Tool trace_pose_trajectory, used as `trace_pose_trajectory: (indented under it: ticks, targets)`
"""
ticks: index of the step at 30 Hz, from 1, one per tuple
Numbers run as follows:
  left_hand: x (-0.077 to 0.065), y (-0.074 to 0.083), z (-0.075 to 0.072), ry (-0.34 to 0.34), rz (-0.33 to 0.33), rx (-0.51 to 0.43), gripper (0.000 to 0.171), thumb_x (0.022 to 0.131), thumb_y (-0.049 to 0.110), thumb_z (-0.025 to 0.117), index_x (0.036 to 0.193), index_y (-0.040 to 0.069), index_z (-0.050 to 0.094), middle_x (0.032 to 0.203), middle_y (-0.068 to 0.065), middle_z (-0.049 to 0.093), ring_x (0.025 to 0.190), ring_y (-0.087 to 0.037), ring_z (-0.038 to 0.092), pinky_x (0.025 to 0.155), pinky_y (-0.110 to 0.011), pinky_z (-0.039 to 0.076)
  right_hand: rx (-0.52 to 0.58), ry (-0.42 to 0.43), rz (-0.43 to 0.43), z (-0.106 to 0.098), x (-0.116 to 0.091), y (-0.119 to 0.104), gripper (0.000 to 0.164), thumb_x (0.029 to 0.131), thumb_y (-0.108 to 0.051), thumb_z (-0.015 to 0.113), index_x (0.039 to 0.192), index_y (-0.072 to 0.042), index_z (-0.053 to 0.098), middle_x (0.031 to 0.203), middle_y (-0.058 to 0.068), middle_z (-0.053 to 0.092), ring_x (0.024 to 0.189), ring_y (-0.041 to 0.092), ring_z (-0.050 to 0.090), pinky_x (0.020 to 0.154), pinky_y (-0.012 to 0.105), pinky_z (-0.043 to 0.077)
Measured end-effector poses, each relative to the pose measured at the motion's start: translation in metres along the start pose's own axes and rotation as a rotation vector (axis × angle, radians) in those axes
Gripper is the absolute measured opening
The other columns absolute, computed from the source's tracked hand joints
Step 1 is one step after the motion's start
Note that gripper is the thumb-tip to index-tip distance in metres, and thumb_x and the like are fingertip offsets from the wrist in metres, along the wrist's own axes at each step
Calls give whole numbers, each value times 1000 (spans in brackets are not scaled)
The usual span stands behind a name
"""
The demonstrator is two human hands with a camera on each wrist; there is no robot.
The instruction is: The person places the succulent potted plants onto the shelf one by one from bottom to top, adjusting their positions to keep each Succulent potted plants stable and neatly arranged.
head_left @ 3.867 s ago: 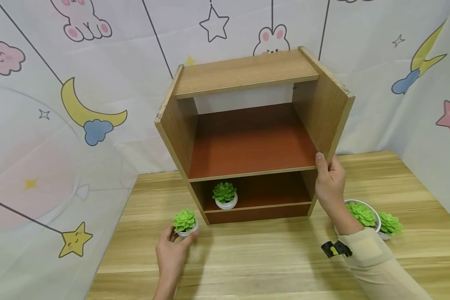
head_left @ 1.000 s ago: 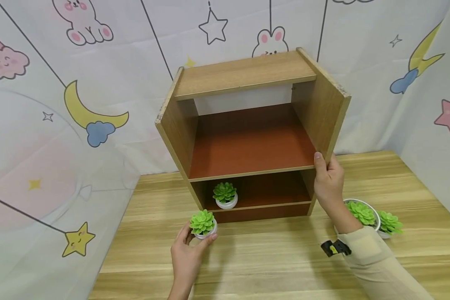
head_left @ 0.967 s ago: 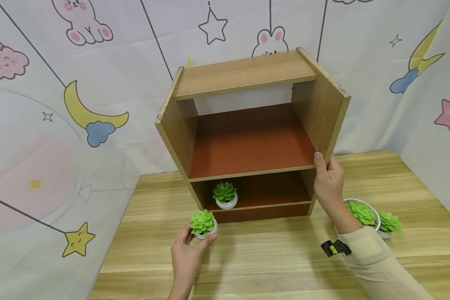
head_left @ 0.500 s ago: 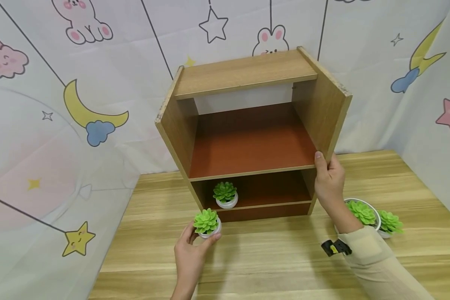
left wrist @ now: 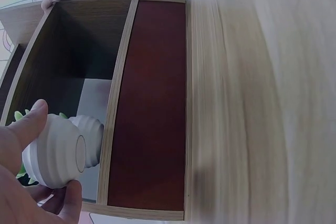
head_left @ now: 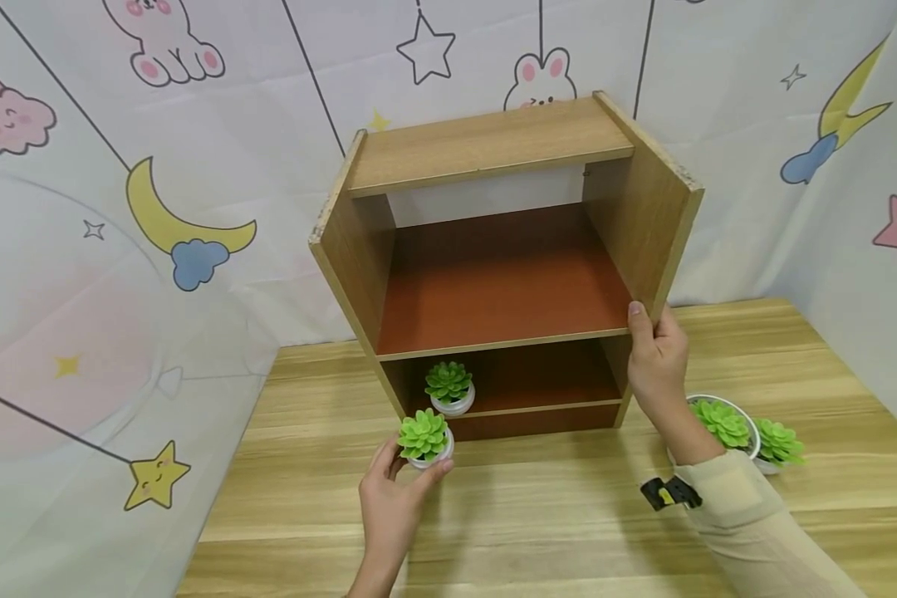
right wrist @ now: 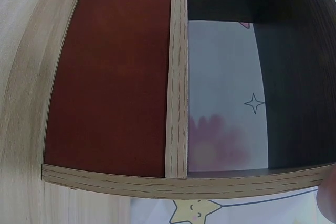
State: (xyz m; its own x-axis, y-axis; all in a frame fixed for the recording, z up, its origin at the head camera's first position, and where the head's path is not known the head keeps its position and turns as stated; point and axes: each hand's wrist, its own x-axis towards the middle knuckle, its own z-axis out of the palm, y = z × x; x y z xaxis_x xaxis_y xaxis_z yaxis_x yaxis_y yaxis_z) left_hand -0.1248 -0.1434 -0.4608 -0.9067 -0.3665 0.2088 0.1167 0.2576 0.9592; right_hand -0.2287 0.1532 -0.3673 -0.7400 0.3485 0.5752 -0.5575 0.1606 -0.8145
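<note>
My left hand (head_left: 392, 498) grips a small succulent in a white pot (head_left: 423, 438) between thumb and fingers, in front of the cabinet's lower left corner. In the left wrist view the white pot (left wrist: 55, 150) shows its round base, lifted off the table. Behind it, a second potted succulent (head_left: 449, 388) stands at the left end of the lower shelf (head_left: 538, 382). My right hand (head_left: 658, 361) holds the right side panel of the wooden cabinet (head_left: 512, 274), thumb on its front edge at the middle shelf. Only a bit of that hand (right wrist: 326, 198) shows in the right wrist view.
A white round container (head_left: 755, 440) with a succulent inside stands right of the cabinet, partly behind my right forearm. Another potted succulent (head_left: 777, 444) sits beside it. The wood-grain table (head_left: 553, 523) extends in front, and a cartoon-print curtain (head_left: 269, 124) hangs behind.
My left hand has carried the succulent to the right and slightly up, nearer the cabinet's lower shelf. My right hand has kept its hold on the side panel.
</note>
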Motion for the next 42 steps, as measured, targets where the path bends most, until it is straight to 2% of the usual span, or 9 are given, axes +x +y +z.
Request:
trace_pose_trajectory:
  ticks: [6,13,20,28,35,42]
  targets:
    - [0,1,0,-1,13,-2,69,63,16,94,125,4,65,119,-5,61,110,-22,60,96,-35,46,-5,-5,-7,0,0,-4,28,102,-6,50,116,17,60,107,21,64,96,6,55,84,22,42]
    - [0,1,2,-6,48,-18,66,63,11,94,123,5,66,118,-4,62,110,-19,60,95,-27,46,-10,-6,-13,0,0,-6,29,102,-6,50,116,17,59,109,23,64,97,6,55,84,21,42]
    - [1,2,6,-22,68,-16,70,62,15,94,125,6,66,120,-4,62,111,-19,59,95,-24,45,-13,-2,2,-3,4,17,29,102,-8,51,119,13,61,109,6,66,99,6,57,85,22,43]
    - [1,5,10,-24,89,-33,65,63,14,94,122,7,67,121,-4,62,110,-19,59,94,-25,46,-11,-10,15,-1,1,0,30,102,-9,51,119,15,60,107,6,66,98,7,56,83,21,43]
    - [2,6,14,-41,147,-52,64,64,20,94,121,6,68,121,-3,63,112,-20,58,95,-27,46,-16,-6,30,-5,4,28,30,102,-10,50,121,12,61,110,6,65,100,7,56,84,21,43]
    - [2,7,14,-44,136,-55,65,64,20,94,122,5,67,120,-4,62,111,-19,58,94,-26,47,-7,-8,23,-6,4,34,30,102,-11,52,121,10,62,108,3,66,99,8,56,84,22,43]
